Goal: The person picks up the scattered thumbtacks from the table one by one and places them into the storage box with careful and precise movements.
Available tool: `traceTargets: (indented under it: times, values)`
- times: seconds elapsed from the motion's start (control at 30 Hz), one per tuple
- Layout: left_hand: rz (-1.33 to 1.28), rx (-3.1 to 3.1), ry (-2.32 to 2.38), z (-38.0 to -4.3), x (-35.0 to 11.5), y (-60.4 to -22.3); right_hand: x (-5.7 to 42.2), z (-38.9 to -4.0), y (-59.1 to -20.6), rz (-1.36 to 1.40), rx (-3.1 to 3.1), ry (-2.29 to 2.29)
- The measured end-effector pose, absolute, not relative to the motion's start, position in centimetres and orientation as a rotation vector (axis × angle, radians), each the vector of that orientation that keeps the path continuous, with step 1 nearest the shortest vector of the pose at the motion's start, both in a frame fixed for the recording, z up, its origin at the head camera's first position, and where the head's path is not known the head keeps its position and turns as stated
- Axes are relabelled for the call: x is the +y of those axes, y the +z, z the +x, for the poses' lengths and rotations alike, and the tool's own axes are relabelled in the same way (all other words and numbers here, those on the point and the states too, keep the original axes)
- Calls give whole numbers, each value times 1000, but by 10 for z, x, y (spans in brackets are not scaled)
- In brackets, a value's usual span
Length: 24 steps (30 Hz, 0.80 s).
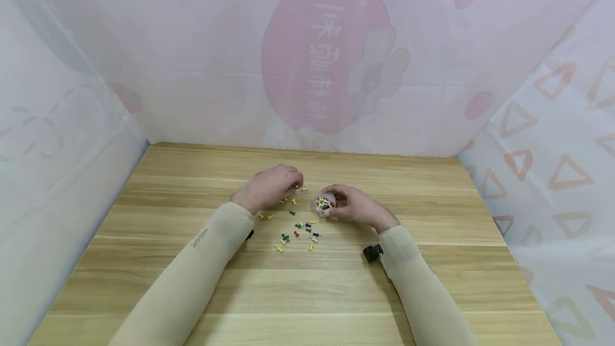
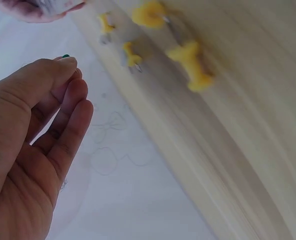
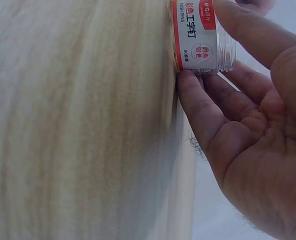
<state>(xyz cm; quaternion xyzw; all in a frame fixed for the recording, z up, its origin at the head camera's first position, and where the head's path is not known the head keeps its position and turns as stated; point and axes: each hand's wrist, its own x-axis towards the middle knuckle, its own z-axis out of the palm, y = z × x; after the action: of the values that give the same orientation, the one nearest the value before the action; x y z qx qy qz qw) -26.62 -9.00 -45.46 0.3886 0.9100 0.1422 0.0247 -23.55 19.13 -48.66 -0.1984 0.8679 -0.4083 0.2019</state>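
My left hand (image 1: pixel 271 186) is over the table, left of the jar. In the left wrist view its thumb and fingertips pinch a push pin, of which only a small green bit (image 2: pixel 66 56) shows. My right hand (image 1: pixel 357 204) holds a clear round jar (image 3: pixel 195 45) from the right, thumb on one side and fingers on the other. The jar has a white and red "PUSH PINS" label and stands uncapped, with many coloured pins inside. A white push pin (image 1: pixel 304 189) lies just beyond the left fingertips, and a yellow push pin (image 2: pixel 192 65) is near the left hand.
Several loose pins lie in front of the jar, among them a red pin (image 1: pixel 296 234), a green pin (image 1: pixel 292 212) and a yellow pin (image 1: pixel 311 247). The wooden table (image 1: pixel 307 292) meets a printed cloth wall (image 1: pixel 216 105) at the back, with more cloth at both sides.
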Motion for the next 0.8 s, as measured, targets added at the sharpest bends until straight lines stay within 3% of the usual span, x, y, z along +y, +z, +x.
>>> traceTargets:
  times: [0.8]
  values:
    - [1365, 2825, 516, -239, -58, -452, 193, -234, -486, -544, 2428, -1136]
